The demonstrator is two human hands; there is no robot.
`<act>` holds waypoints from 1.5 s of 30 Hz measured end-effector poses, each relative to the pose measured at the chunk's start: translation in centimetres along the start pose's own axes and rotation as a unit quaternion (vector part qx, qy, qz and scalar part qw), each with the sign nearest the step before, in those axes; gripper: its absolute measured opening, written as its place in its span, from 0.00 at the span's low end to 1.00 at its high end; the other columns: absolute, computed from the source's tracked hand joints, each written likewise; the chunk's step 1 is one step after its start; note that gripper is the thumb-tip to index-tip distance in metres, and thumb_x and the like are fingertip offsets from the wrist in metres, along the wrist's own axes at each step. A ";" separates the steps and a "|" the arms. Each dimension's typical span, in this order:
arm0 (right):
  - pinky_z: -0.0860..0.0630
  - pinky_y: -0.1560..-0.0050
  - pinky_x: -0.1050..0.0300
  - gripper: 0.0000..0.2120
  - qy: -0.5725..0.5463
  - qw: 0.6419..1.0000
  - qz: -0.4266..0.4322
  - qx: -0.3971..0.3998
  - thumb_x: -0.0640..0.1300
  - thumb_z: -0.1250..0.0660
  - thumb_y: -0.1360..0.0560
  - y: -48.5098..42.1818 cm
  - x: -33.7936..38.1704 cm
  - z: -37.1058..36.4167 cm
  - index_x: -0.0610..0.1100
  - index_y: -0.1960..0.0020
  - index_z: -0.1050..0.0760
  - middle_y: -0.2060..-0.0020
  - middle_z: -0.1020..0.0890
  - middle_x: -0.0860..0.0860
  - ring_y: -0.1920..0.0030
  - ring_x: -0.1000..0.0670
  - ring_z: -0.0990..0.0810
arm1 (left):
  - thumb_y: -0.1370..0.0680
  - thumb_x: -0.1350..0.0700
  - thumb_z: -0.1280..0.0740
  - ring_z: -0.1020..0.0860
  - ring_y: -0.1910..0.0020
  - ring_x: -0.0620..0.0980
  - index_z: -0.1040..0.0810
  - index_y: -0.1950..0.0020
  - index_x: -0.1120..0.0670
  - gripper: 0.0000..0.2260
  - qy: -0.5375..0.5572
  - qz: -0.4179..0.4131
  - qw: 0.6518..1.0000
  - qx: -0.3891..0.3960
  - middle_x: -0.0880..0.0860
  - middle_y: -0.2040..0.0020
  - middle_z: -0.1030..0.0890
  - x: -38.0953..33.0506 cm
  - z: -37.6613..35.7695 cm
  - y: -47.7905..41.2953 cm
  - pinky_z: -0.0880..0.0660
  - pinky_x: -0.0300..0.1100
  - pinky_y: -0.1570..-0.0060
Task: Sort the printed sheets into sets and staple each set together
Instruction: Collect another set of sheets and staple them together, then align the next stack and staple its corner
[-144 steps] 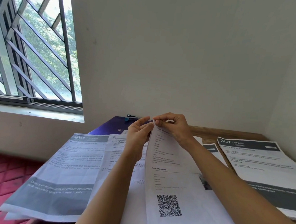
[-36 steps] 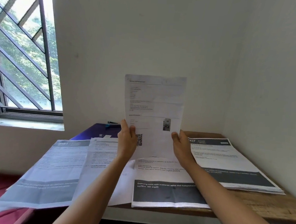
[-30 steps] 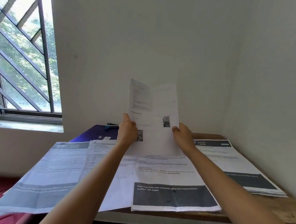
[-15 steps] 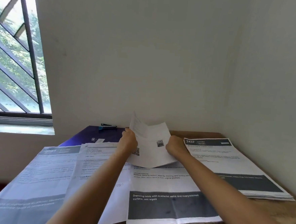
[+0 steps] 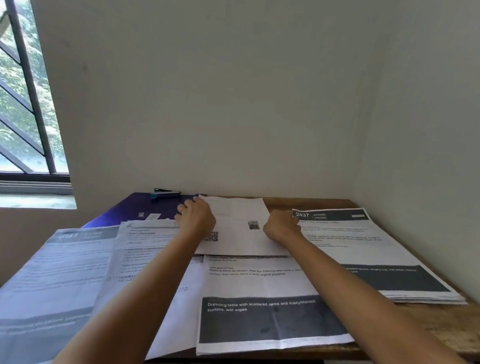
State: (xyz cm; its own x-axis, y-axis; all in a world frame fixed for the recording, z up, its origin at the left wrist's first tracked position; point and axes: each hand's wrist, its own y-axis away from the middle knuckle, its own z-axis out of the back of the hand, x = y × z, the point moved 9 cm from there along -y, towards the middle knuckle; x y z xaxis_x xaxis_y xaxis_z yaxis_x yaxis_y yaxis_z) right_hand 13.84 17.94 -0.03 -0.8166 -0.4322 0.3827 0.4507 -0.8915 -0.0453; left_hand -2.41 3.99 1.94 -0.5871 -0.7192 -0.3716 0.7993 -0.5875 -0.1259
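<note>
The fingertips of both hands were hidden. The left hand curled over the left edge of a white printed sheet with a QR code and a small photo. The right hand curled over its right edge. Each gripped the paper, and the hands were set apart by the sheet's width. The left wrist covered part of the QR code, and the small print was too blurred to read.

The QR sheet lay almost flat toward the back of the brown wooden bench. Its near edge overlapped a larger creased white sheet with a dark grey band reading "Dressing table".

Left of the QR sheet, a pale text-only sheet overlapped a greyish sheet headed 2541, which the frame cut off at the lower left. Right of the QR sheet sat a squared stack of sheets headed 2437 KITCHEN, its layered edges showing.

Behind and left of the QR sheet, a glossy dark purple flat cover was mostly buried under paper. A slim blue and black stapler rested on it, close to the wall.

Bare grainy wood showed in a thin strip behind the QR sheet and in a wider patch to its right, in front of the stack. A barred window, far left of the QR sheet, ran out of view.
</note>
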 end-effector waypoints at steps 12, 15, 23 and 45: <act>0.29 0.38 0.49 0.19 -0.050 0.990 -0.079 -0.106 0.42 0.38 0.23 1.1 -13.0 8.6 0.35 0.35 0.28 0.36 0.26 0.37 0.37 0.37 0.27 | 0.20 0.55 0.36 0.25 0.46 0.55 0.28 0.38 0.63 0.15 0.201 -0.143 0.964 0.100 0.59 0.40 0.26 -10.5 0.1 6.1 0.26 0.41 0.51; 0.31 0.37 0.50 0.20 -0.010 0.987 -0.131 -0.095 0.44 0.40 0.22 2.3 -17.3 9.2 0.39 0.32 0.31 0.35 0.27 0.39 0.37 0.39 0.28 | 0.20 0.58 0.37 0.25 0.42 0.56 0.24 0.40 0.62 0.11 0.200 -0.192 0.953 0.122 0.56 0.43 0.25 -13.6 -0.8 8.6 0.29 0.41 0.46; 0.33 0.37 0.49 0.31 0.049 0.982 -0.180 -0.011 0.61 0.38 0.25 2.8 -23.1 8.4 0.43 0.30 0.34 0.32 0.29 0.42 0.34 0.40 0.31 | 0.18 0.41 0.47 0.36 0.28 0.64 0.36 0.27 0.61 0.29 0.012 -0.284 0.940 0.189 0.63 0.28 0.32 -18.0 -7.9 11.1 0.38 0.58 0.30; 0.29 0.42 0.53 0.22 -0.069 0.982 -0.175 -0.013 0.42 0.34 0.23 1.5 -23.6 10.7 0.33 0.33 0.32 0.35 0.27 0.38 0.37 0.40 0.26 | 0.19 0.39 0.48 0.43 0.24 0.60 0.40 0.25 0.63 0.33 -0.056 -0.318 0.937 0.135 0.62 0.25 0.38 -18.5 -10.9 14.1 0.58 0.57 0.25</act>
State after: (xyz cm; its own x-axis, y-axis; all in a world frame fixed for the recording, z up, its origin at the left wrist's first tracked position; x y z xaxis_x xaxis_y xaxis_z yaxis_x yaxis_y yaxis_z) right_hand 37.63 28.25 0.73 -0.8626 -0.0779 0.4999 0.1404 -0.9861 0.0884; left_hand 21.10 13.12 -3.01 -0.9555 -0.2164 -0.2003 0.2299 -0.9721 -0.0464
